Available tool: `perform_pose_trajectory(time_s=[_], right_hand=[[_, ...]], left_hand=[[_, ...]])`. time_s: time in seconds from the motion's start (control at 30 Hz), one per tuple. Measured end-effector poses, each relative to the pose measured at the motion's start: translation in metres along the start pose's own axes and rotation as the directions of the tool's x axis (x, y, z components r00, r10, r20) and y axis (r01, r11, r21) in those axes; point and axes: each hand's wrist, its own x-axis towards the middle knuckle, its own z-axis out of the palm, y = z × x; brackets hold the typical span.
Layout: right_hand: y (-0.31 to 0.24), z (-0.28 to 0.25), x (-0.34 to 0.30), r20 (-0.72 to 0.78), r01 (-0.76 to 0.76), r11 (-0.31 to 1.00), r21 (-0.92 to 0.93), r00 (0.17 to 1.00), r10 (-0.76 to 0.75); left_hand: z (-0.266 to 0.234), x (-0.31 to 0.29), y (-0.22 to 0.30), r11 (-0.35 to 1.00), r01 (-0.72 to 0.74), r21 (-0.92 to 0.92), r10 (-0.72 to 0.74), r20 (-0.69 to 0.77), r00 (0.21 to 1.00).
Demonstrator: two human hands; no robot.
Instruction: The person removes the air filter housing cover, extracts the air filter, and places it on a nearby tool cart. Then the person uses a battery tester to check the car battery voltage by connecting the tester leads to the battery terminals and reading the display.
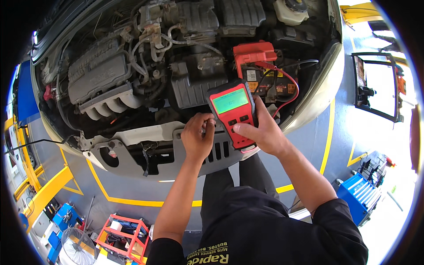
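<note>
My right hand [261, 128] grips a red and black handheld battery tester [244, 126] by its right side. The thumb lies over the buttons below the lit green screen [230, 101]; the writing on it is too faint to read. My left hand [198, 136] is curled closed right beside the tester's left edge, and I see nothing in its fingers. Beyond the tester sits a car battery [274, 84] with a raised red terminal cover [255, 52]. A red cable [297, 90] loops from the battery's top down behind the tester.
The open engine bay holds an engine cover [99, 73], a black box [198, 75] and a white fluid reservoir [291, 12]. A grey front panel [176, 154] runs along the near edge. Around the car stand a blue tool cabinet [358, 198], a red cart [123, 238] and a fan [78, 246].
</note>
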Motion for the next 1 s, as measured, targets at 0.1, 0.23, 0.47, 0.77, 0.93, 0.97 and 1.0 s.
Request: perform_pose_trajectory(time_s=[0.1,0.23,0.47,0.77,0.93,0.97,1.0], right_hand=[[0.002,0.000,0.004,0.003,0.028,0.994,0.104,1.000,-0.028],[0.002,-0.003,0.010,0.009,0.049,0.983,0.176,0.999,-0.051],[0.003,-0.006,0.011,0.037,0.036,0.983,0.177,0.998,-0.043],[0.005,-0.009,0.015,0.040,0.026,0.984,0.174,0.999,-0.034],[0.003,-0.009,0.015,0.053,-0.016,0.983,0.183,0.999,0.006],[0.002,-0.009,0.015,0.049,-0.013,0.988,0.154,0.999,0.006],[0.002,-0.009,0.015,0.045,-0.011,0.992,0.124,0.999,0.005]], left_hand=[[0.002,0.001,-0.002,0.999,-0.016,0.030,0.016,-0.003,1.000],[0.005,0.006,-0.005,0.998,-0.045,0.040,0.045,-0.005,0.999],[0.005,0.006,-0.005,0.999,-0.035,0.032,0.035,-0.011,0.999],[0.006,0.007,-0.004,0.999,-0.035,0.022,0.035,-0.026,0.999],[0.006,0.006,-0.004,0.999,-0.025,0.028,0.026,-0.027,0.999],[0.006,0.007,-0.004,0.999,-0.023,0.030,0.024,-0.026,0.999],[0.007,0.006,-0.004,0.999,-0.028,0.028,0.029,-0.027,0.999]])
